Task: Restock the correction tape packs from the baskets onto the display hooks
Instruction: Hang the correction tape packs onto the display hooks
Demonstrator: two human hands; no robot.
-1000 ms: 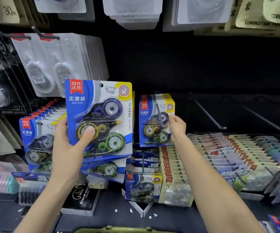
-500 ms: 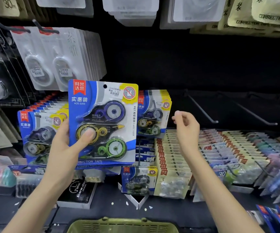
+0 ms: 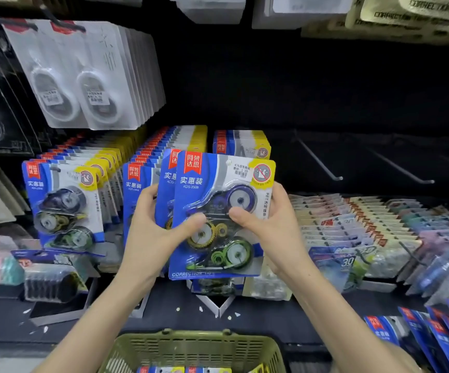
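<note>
Head view: left grip (image 3: 150,238) and right grip (image 3: 279,232) both clamp the packs (image 3: 207,184), thumbs on the front blister, fingers behind. At least two packs, the rear one offset toward the left grip. Long axis upright. Hang hole (image 3: 228,162) is at the top edge, above both thumbs.

Stocked row (image 3: 242,146) is just behind that top edge, up and beyond the grips. Bare hooks (image 3: 337,177) are up-right of the right grip, well apart. Basket (image 3: 191,348) is below both wrists, more packs inside.

Judgement: the right grip is nearer either hook. Next move needs one pack separated and its hole lined up with a hook tip.
</note>
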